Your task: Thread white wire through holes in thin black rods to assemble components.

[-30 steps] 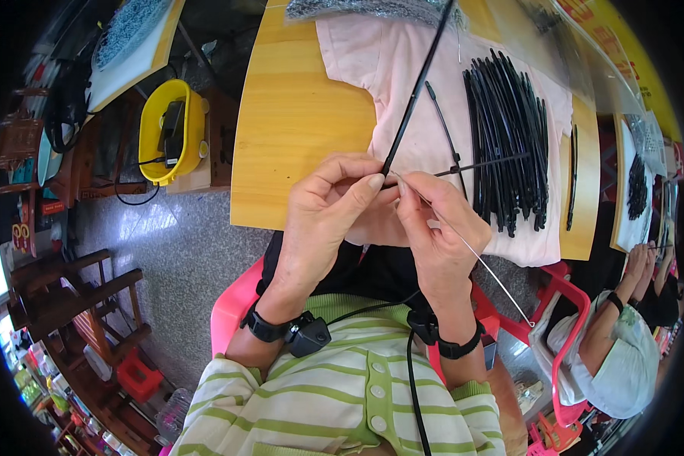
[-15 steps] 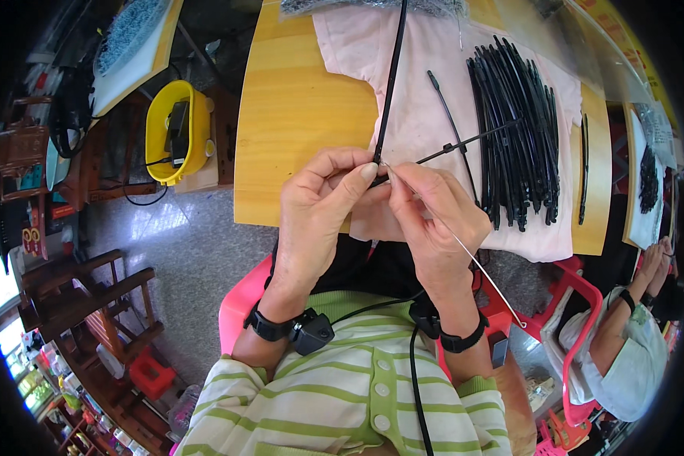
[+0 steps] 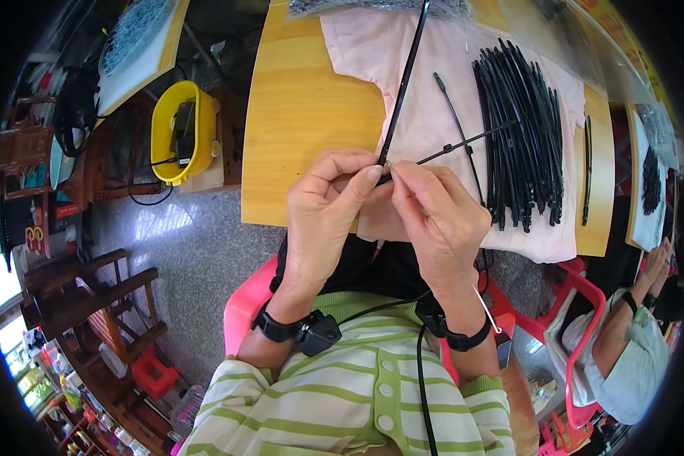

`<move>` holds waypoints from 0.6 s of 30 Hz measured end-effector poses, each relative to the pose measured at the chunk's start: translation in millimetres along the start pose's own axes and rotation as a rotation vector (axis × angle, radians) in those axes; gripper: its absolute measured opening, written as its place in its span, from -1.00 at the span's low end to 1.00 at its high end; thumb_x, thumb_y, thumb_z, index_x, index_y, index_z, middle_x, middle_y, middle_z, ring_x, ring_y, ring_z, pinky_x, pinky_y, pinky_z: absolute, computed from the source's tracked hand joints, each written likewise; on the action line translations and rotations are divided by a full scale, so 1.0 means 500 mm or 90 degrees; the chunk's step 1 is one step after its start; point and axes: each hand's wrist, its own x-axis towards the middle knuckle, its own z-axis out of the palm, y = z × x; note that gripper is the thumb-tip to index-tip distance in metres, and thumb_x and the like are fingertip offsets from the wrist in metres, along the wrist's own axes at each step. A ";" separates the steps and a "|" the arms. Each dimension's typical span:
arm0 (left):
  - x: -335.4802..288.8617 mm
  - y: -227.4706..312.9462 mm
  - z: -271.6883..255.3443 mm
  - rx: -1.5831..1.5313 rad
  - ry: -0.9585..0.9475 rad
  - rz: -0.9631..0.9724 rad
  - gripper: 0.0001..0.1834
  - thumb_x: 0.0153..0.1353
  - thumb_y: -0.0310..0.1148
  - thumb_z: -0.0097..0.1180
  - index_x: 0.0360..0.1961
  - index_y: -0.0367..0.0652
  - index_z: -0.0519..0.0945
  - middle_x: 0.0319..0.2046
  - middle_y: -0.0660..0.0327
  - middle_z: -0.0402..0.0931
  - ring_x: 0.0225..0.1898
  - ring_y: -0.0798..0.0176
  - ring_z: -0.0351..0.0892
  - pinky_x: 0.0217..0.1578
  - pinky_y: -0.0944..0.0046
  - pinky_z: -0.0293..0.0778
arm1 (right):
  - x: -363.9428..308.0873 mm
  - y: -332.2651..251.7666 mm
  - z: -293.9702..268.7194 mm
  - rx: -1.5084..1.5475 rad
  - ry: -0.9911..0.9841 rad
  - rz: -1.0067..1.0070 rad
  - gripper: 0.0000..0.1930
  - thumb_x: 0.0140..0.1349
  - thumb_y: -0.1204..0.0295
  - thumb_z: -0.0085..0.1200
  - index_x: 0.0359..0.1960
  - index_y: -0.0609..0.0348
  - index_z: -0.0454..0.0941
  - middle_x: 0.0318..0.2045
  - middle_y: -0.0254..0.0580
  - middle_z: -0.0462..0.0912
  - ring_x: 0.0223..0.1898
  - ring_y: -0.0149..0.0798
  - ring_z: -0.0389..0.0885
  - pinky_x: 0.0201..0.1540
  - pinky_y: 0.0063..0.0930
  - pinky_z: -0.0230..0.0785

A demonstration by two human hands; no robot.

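My left hand [image 3: 323, 213] pinches the lower end of a long, thin black rod [image 3: 404, 83], which slants up past the table's far edge. Close beside it my right hand [image 3: 442, 216] is closed, thumb and forefinger pressed together at the rod's end. A thin pale wire [image 3: 488, 310] with a hooked tip shows below my right hand, by the wrist; its upper part is hidden. Another black jointed rod [image 3: 471, 141] runs from my fingertips to the right. One loose black rod [image 3: 444, 95] lies under it on a pink cloth [image 3: 357, 45].
Many black rods form a pile [image 3: 520, 137] on the cloth's right side. A single rod [image 3: 587, 171] lies on the wooden table [image 3: 304, 114] at right. Left stands a yellow bin [image 3: 159, 137] holding a black device. Another person's hands [image 3: 656, 266] are far right.
The wire has turned steeper and drawn in toward my right wrist, where less of it shows. The upright black rod leans further right. Both hands stay together at its end.
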 end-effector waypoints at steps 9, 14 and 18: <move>-0.001 0.001 0.003 0.108 -0.012 0.128 -0.88 0.17 -0.63 0.03 -0.26 -0.46 0.48 -0.16 0.15 0.36 -0.16 0.36 0.51 -0.11 0.38 0.53 | 0.004 -0.008 -0.003 -0.036 -0.032 -0.010 -0.77 -0.14 0.60 0.22 -0.37 0.12 0.56 -0.56 -0.31 0.51 -0.60 -0.32 0.51 -0.62 -0.53 0.32; 0.000 0.000 0.000 0.109 -0.012 0.120 -0.88 0.17 -0.64 0.02 -0.25 -0.46 0.48 -0.15 0.15 0.36 -0.15 0.34 0.51 -0.10 0.39 0.51 | 0.000 -0.012 -0.002 -0.022 -0.011 -0.012 -0.78 -0.14 0.59 0.23 -0.39 0.13 0.55 -0.55 -0.31 0.52 -0.60 -0.33 0.51 -0.62 -0.54 0.32; -0.003 0.002 -0.001 0.100 -0.013 0.096 -0.87 0.17 -0.64 0.01 -0.25 -0.46 0.48 -0.15 0.16 0.36 -0.15 0.34 0.51 -0.09 0.37 0.50 | 0.002 -0.014 0.000 -0.010 0.000 -0.007 -0.80 -0.14 0.59 0.23 -0.42 0.13 0.54 -0.54 -0.32 0.52 -0.60 -0.34 0.51 -0.62 -0.55 0.31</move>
